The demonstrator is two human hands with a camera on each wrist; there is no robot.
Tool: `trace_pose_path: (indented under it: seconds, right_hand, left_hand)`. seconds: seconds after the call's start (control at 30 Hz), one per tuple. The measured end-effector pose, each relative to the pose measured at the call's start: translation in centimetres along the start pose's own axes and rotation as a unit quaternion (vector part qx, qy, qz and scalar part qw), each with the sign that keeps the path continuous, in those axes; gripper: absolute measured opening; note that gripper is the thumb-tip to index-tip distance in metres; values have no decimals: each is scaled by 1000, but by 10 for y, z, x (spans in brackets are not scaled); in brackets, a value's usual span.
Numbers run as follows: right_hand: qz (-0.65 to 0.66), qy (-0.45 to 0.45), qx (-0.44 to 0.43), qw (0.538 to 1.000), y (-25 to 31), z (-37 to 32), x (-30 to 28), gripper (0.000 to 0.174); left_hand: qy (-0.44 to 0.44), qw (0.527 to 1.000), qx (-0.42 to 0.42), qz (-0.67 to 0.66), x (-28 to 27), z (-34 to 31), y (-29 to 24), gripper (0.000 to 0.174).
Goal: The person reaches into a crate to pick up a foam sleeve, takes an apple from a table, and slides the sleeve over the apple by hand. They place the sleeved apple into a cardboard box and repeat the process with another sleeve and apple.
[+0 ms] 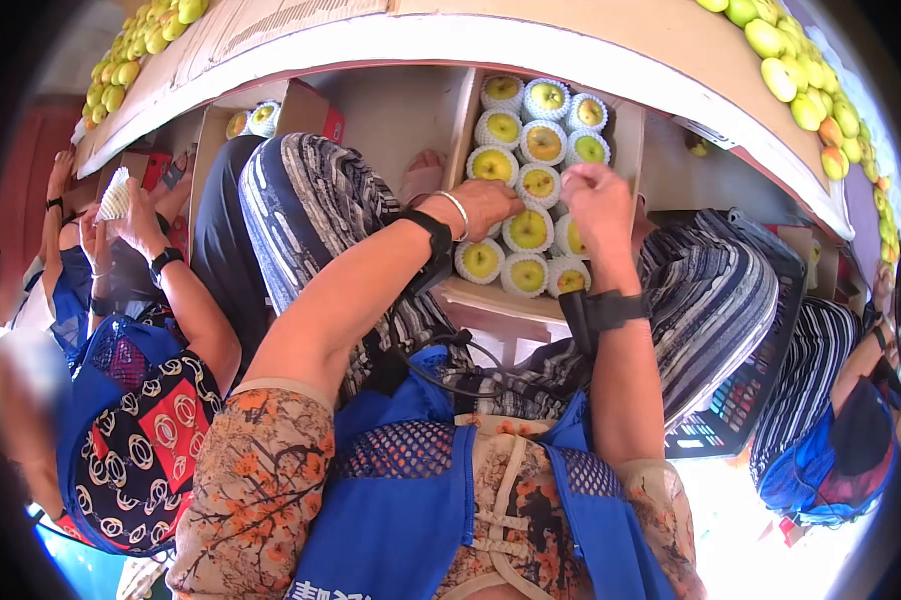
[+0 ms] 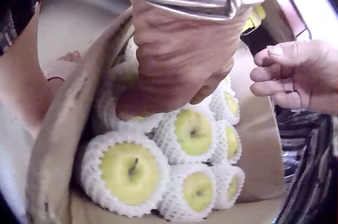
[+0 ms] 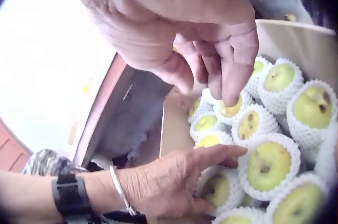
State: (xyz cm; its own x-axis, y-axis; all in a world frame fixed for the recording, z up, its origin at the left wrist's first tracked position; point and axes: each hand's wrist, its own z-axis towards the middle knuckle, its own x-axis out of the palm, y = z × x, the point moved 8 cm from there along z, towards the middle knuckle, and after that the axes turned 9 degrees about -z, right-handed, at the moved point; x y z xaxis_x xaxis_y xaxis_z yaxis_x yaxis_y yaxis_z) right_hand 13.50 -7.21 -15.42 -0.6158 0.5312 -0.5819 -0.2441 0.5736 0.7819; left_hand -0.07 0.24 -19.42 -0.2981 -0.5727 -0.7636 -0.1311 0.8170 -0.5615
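Note:
Netted apples [image 1: 528, 229] stand in rows inside a cardboard box [image 1: 463, 125]. My left hand [image 1: 481, 205] lies over the left side of the rows; in the right wrist view this hand [image 3: 169, 184] has its index finger stretched across the nets and its thumb apart, beside an apple [image 3: 216, 189]. The left wrist view shows its back [image 2: 179, 58], which hides the apples beneath. Above the right side of the box is my right hand [image 1: 599, 200], its fingers loosely bent with nothing visible between them; the right wrist view shows this hand [image 3: 185, 29] over the nets.
A cardboard-covered ledge [image 1: 571, 35] with loose apples [image 1: 806, 85] at its ends curves beyond the box. Another box with netted apples [image 1: 263, 118] is at the left. One person [image 1: 136, 420] sits at left holding a foam net [image 1: 116, 195]; another [image 1: 836, 430] is at right.

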Motion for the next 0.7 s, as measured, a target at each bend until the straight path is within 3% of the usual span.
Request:
trace_pose_path:
  seconds: [0.1, 0.23, 0.3, 0.53, 0.63, 0.7]
  right_hand:
    - [222, 32, 66, 972, 46, -10, -31, 17]
    - [189, -40, -51, 980, 102, -18, -108, 18]
    - [194, -85, -60, 976, 115, -27, -143, 20]
    - [175, -155, -26, 972, 91, -47, -202, 26]
    - [206, -164, 0, 965, 75, -48, -207, 23]
    - [223, -152, -16, 963, 76, -47, -205, 20]
  left_hand:
    - [16, 1000, 17, -4, 7, 5, -12, 35]
    - [34, 997, 68, -10, 45, 12, -35, 26]
    - [65, 995, 76, 23, 59, 9, -45, 27]
    - [56, 997, 58, 21, 53, 4, -53, 27]
    - [-4, 987, 158, -6, 57, 7, -76, 28]
    - [18, 992, 123, 13, 74, 7, -73, 28]
